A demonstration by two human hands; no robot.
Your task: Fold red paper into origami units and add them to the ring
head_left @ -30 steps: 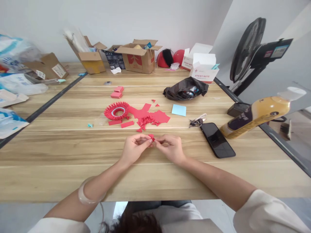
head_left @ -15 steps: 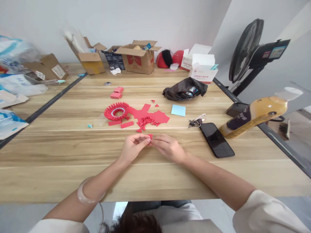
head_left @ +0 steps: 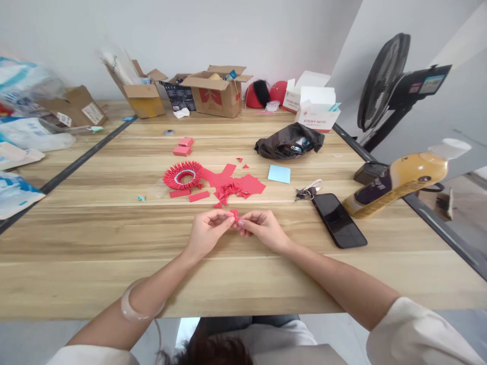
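A small folded piece of red paper [head_left: 235, 215] is pinched between my two hands, low over the table. My left hand [head_left: 208, 228] grips its left side between thumb and fingers. At its right side, my right hand [head_left: 265, 229] holds it with thumb and fingertips. Just beyond my fingers lies a pile of red paper pieces [head_left: 247, 184], some flat and some folded into small triangles. To the left of the pile rests a ring of folded red paper [head_left: 178, 176] with a pale blue inner band. Red paper strips [head_left: 199, 196] lie in front of the ring.
A black phone [head_left: 340, 220], keys [head_left: 306, 192] and a tilted yellow bottle [head_left: 403, 177] are at my right. Farther off are a blue sticky-note pad [head_left: 279, 174], a black plastic bag [head_left: 289, 141], red paper stacks [head_left: 182, 150] and cardboard boxes [head_left: 216, 96]. A fan [head_left: 384, 83] stands beyond the right edge.
My right hand has turned, so its thumb and fingers now show more openly around the red paper. More of the paper piece is visible. The left hand has barely moved.
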